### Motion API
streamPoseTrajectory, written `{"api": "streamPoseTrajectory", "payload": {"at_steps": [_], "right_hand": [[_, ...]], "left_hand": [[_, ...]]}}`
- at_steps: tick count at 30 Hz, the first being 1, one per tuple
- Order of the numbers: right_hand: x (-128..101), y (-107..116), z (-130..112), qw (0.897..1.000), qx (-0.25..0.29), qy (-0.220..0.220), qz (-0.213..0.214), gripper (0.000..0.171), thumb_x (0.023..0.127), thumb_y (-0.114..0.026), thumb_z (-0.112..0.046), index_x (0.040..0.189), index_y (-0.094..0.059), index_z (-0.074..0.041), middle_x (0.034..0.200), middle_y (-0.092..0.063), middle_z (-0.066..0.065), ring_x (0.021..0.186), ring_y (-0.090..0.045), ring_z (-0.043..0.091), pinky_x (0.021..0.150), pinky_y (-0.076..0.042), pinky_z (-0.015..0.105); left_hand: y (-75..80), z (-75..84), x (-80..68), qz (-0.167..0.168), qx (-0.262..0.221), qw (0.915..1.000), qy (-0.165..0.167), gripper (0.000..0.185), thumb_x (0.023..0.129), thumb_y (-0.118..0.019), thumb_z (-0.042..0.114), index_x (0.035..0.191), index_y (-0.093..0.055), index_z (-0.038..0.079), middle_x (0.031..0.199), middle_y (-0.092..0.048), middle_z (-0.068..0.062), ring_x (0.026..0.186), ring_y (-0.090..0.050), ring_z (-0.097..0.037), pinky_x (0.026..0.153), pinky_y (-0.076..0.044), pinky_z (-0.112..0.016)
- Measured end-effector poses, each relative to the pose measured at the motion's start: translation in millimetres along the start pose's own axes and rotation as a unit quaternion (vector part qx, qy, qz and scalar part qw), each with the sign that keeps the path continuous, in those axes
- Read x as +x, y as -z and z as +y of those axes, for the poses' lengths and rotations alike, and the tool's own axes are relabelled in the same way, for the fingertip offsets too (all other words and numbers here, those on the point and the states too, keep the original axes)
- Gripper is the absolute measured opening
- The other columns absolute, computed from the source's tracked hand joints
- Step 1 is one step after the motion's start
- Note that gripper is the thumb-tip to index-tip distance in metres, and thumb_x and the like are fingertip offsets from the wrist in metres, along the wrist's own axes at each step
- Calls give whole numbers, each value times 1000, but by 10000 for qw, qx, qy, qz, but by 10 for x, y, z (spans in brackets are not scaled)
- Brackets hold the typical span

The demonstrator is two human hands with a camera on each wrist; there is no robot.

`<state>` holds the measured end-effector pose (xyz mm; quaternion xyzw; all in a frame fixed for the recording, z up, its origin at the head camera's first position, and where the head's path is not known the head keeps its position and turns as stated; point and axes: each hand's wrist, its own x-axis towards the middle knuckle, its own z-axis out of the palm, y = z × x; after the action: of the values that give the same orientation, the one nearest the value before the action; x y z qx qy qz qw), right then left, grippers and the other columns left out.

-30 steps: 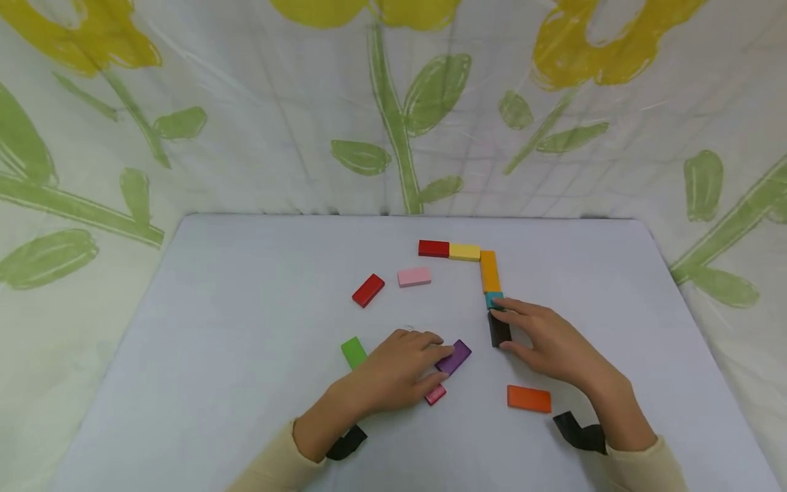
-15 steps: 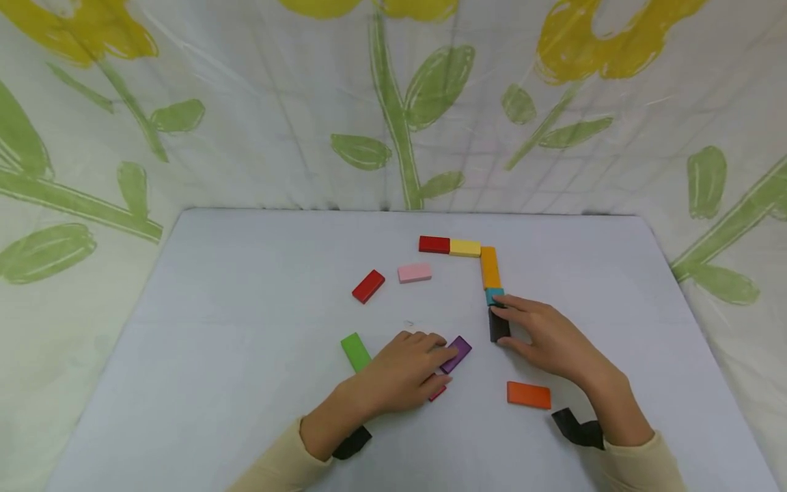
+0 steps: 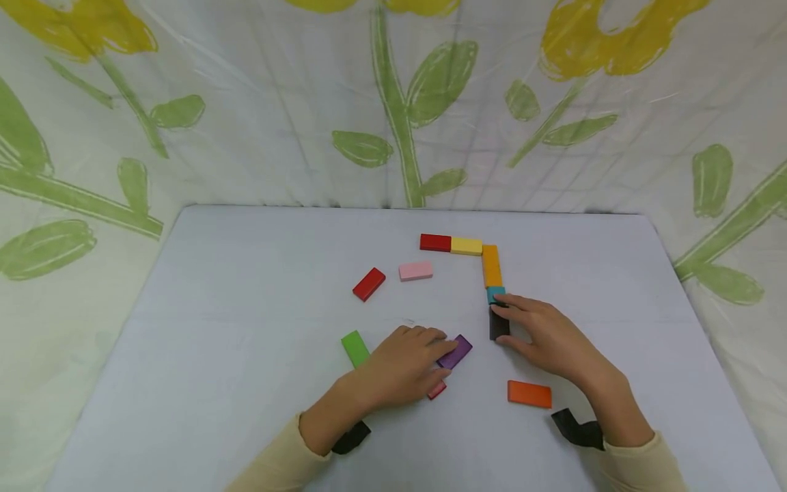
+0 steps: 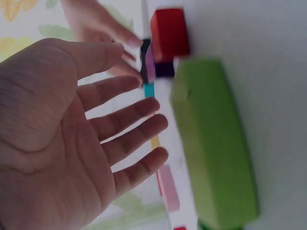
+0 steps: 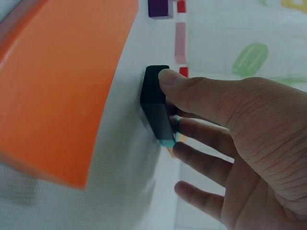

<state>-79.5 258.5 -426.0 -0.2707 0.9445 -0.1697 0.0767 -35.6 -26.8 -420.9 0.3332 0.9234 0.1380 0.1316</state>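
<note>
At the near end of a bent row: black rectangular block, grasped between thumb and fingers of right hand. Adjoining: small teal block, long amber block. Left hand (fingers loosely extended): near purple rectangular block.

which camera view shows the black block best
The right wrist view: the black block is large there, its long side plain, though the right hand overlaps part of it. The head view shows it small, from above, partly covered by that hand. The left wrist view gives only a small, blurred dark strip at that hand.
</note>
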Motion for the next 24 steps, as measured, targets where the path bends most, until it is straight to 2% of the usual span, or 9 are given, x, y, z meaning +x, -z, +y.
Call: {"api": "streamPoseTrajectory", "payload": {"at_steps": [4,9,16,20,24], "right_hand": [[0,9,-17,9999,-75,-92,-61,54,88,-79,-29,135,-65,-8,146,-59,11,133,-58,34,107,-50,53],[-28,30,-17,9997,-162,-164,-90,54,87,-80,-27,136,-64,-9,144,-60,13,130,-59,36,106,-50,55],[-21,-7,-8,9999,-82,-79,16,54,87,-80,-28,135,-65,-10,143,-60,12,129,-60,35,105,-51,54],[-2,-25,-15,9999,-76,-49,45,54,87,-80,-28,135,-65,-10,143,-60,13,128,-60,35,104,-51,54],[-4,-17,-15,9999,-137,-72,-19,54,87,-80,-29,135,-65,-10,143,-60,13,129,-60,34,104,-52,53]], "left_hand": [[72,-89,1,160,73,9993,323,52,102,-56,42,148,-51,21,150,-54,0,141,-50,-19,116,-44,-41],[129,-202,-2,435,68,9976,530,55,102,-56,41,151,-47,18,158,-46,-4,148,-42,-23,121,-38,-44],[202,-414,-8,795,64,9894,1213,58,102,-56,41,153,-45,15,164,-36,-9,155,-30,-30,125,-29,-52],[260,-510,27,782,-1,9867,1423,61,103,-53,42,153,-43,11,165,-34,-12,156,-27,-33,125,-27,-57],[308,-565,87,573,-122,9858,1576,63,104,-51,44,157,-37,13,167,-28,-12,158,-21,-34,125,-23,-59]]}}
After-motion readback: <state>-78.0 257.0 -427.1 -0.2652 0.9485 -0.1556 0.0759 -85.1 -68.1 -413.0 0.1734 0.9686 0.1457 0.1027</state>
